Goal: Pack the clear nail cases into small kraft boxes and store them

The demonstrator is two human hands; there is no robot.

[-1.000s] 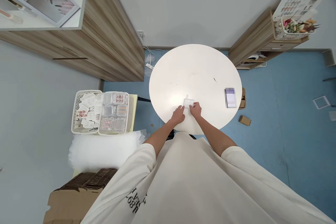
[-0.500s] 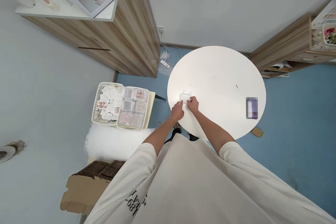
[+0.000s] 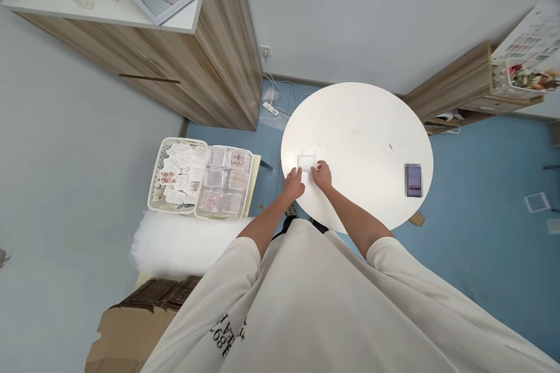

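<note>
A small, whitish, see-through rectangular box [image 3: 305, 162] lies on the left part of the round white table [image 3: 359, 122]. My left hand [image 3: 294, 185] grips its near left corner, thumb and fingertips against the edge. At the right edge, my right hand [image 3: 322, 175] has its curled fingers on the same box. What is inside the box is too pale and small to make out.
On the left stand a white basket of printed cards [image 3: 177, 172] and a basket of clear boxes [image 3: 214, 210], some holding pink pieces. Nearer are a white wrap roll [image 3: 184, 245] and brown cardboard [image 3: 131, 332]. A blurred purple rectangle [image 3: 413, 180] lies on the table's right.
The camera view has shifted slightly. A pale strip that stuck out beyond the box's far edge now shows less. Both hands stay at the box, with only slight finger movement.
</note>
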